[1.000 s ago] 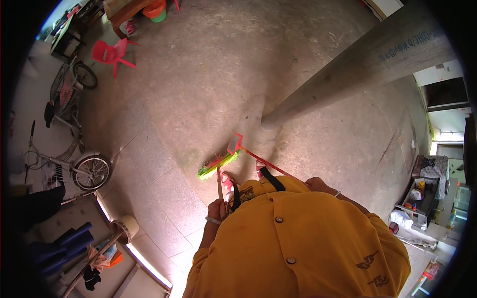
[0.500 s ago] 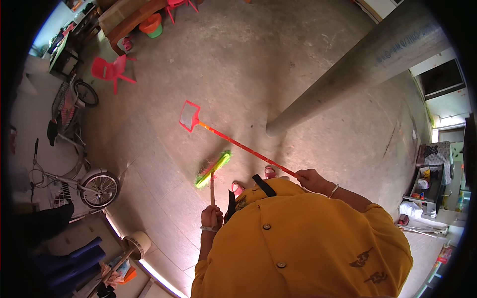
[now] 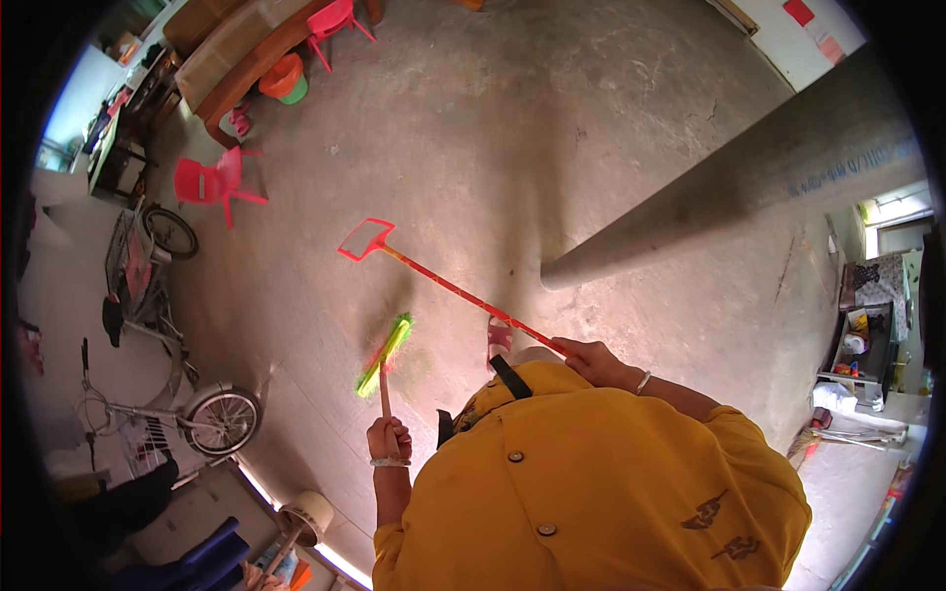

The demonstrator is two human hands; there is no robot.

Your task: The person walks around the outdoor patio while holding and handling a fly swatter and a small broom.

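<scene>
Since a second ago, the head of the red long-handled tool (image 3: pixel 453 288) has swung away from beside the green-bristled broom (image 3: pixel 386 360) and now reaches well beyond it, out to the front left over the concrete floor (image 3: pixel 434 148). The left hand (image 3: pixel 389 438) has its fingers wrapped around the broom's handle, the bristles just ahead — whether they touch the ground cannot be told. The right hand (image 3: pixel 596 364) is closed around the near end of the red handle, which slants out leftward, well apart from the grey pillar (image 3: pixel 709 187).
</scene>
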